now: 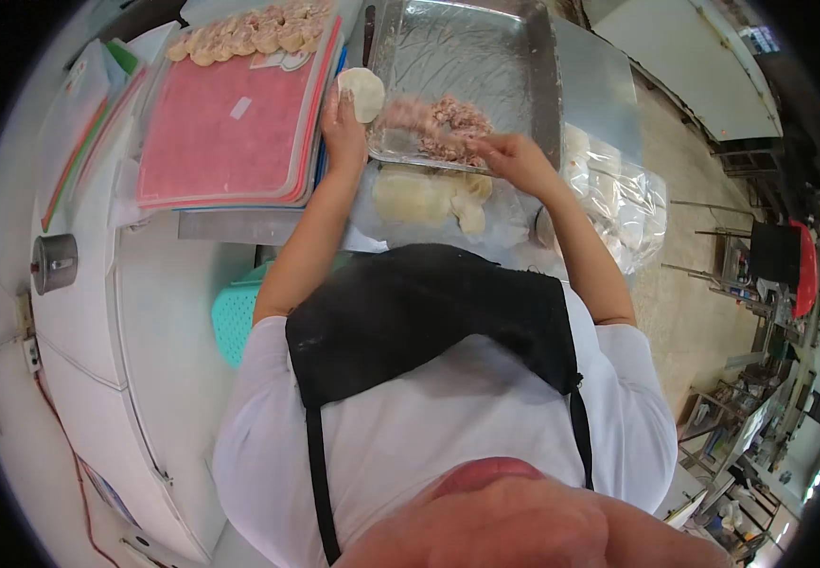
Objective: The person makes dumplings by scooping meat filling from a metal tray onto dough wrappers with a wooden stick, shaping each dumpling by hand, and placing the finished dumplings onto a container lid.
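Observation:
A round white dough wrapper [362, 94] rests on the fingers of my left hand [342, 133], beside the left wall of a metal tray [544, 85]. Pinkish minced filling [457, 125] lies in the near part of that tray. Over its near right side is my right hand [516, 159], fingers closed together; whatever they hold is blurred. More pale wrappers [414, 194] lie on plastic just below the tray. Rows of filled dumplings [254, 33] sit at the far end of a red board [225, 123] on the left.
Clear plastic bags with white contents [613, 194] lie right of the tray. A turquoise basket [232, 322] is below the table edge on the left. A metal cup [55, 263] stands at far left. A dark handle [369, 28] is beside the tray.

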Available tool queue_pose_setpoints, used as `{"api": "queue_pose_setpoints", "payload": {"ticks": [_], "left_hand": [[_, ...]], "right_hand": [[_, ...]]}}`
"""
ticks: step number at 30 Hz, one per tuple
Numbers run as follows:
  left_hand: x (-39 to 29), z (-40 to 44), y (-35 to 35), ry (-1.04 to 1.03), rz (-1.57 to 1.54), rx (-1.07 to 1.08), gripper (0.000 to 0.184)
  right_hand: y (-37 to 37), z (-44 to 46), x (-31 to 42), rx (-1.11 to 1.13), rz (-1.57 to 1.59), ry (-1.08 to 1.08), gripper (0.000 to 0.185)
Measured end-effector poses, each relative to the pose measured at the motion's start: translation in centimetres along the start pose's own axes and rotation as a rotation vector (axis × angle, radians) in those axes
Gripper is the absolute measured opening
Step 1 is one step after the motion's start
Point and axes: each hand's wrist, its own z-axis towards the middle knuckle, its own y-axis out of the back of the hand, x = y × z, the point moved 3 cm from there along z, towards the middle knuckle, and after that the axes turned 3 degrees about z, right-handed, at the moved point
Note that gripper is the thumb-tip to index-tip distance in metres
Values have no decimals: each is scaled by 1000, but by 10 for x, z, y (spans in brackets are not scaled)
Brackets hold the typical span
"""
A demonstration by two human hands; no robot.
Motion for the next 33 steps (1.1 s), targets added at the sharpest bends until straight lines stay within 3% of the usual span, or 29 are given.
{"api": "queue_pose_setpoints", "payload": {"ticks": [1,4,7,8,11,13,15,18,21,23,25,27,31,33], "left_hand": [[-5,-5,-8,164,-202,-22,34],[-37,-20,-51,337,-505,228,41],[-49,-24,-88,418,-675,274,47],[-52,-23,-93,452,-719,308,52],[-46,-18,-96,568,-797,302,69],[-19,-21,-88,664,-772,178,79],[-2,-24,-84,670,-771,138,79],[8,-24,-80,653,-809,81,82],[-18,-38,-93,647,-760,132,85],[-28,-53,-98,676,-710,101,85],[-29,-57,-101,701,-697,-32,84],[-30,-56,-104,628,-643,7,79],[-32,-53,-113,580,-715,-136,66],[-33,-50,-104,553,-877,19,58]], "right_hand": [[6,-6,7,-75,99,-57,33],[17,-4,18,-210,291,-93,31],[4,6,3,-343,260,76,35],[-8,12,-15,-473,101,302,31],[19,-17,12,-454,-554,187,29],[37,-36,36,-406,-706,185,24],[51,-48,48,-356,-839,163,22],[63,-53,54,-414,-791,131,19],[47,-36,13,-375,-657,339,21],[62,-37,9,-275,-763,322,20],[83,-38,25,-229,-843,319,20],[89,-52,51,-239,-876,302,21],[67,-25,15,-182,-568,471,23],[89,-14,4,-185,-386,598,25]]}}
